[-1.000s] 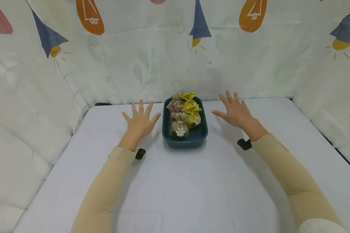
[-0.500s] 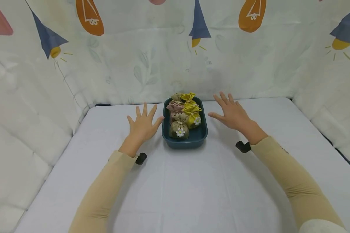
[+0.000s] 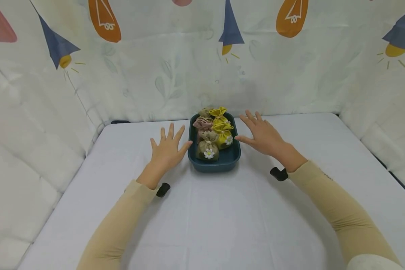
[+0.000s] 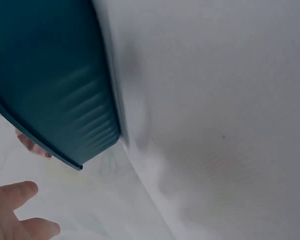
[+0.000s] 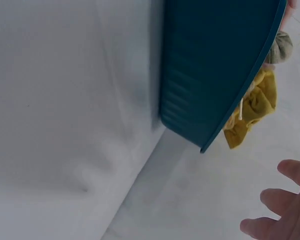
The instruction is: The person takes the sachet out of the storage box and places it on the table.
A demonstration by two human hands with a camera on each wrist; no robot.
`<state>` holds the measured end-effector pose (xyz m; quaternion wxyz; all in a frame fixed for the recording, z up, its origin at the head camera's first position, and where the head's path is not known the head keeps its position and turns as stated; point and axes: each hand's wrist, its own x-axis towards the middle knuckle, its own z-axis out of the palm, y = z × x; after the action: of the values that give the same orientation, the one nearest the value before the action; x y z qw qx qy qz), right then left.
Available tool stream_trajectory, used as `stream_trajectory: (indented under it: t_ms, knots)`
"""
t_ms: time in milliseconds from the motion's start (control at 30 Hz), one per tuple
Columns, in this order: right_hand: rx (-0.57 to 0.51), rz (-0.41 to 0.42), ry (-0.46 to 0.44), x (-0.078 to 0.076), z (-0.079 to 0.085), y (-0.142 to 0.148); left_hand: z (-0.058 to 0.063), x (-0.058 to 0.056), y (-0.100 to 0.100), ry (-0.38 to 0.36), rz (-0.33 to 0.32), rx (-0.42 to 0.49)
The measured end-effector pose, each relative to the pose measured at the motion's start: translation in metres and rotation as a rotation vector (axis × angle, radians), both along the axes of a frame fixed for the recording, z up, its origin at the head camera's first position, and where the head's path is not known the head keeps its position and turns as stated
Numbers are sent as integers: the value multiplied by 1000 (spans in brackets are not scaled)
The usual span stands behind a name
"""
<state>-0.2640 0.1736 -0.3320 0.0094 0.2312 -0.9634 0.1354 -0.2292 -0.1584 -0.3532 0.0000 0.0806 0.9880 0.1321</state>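
Your left hand and right hand spread empty at the tray's nine and three o'clock, so ideally close in evenly.

a teal tub stands upright, beige, pink and yellow pouches inside.

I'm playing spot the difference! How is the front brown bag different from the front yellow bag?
Color: the front brown bag is dull brown, while the front yellow bag is bright yellow.
Place: the brown bag sits nearer the person, on the left; the yellow bag is farther back, on the right.
Flower: the brown bag's is near its middle, the yellow bag's toward its right side.
Both have gathered tops and white flowers.
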Motion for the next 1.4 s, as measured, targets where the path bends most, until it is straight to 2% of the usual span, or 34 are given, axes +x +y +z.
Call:
stream_trajectory:
  t_ms: [467, 700, 967, 1400]
  knots:
    - [-43, 73, 31, 16, 3, -14, -1, 6, 1, -24, -36, -30]
    - [-159, 69, 8, 25, -2, -21, -1, 10, 1, -32, -55, -37]
    - [-256, 136, 185, 27, -12, -25, -2, 12, 3, -48, -72, -36]
    - [-388, 134, 103, 22, -14, -40, -2, 15, 8, -60, -114, -24]
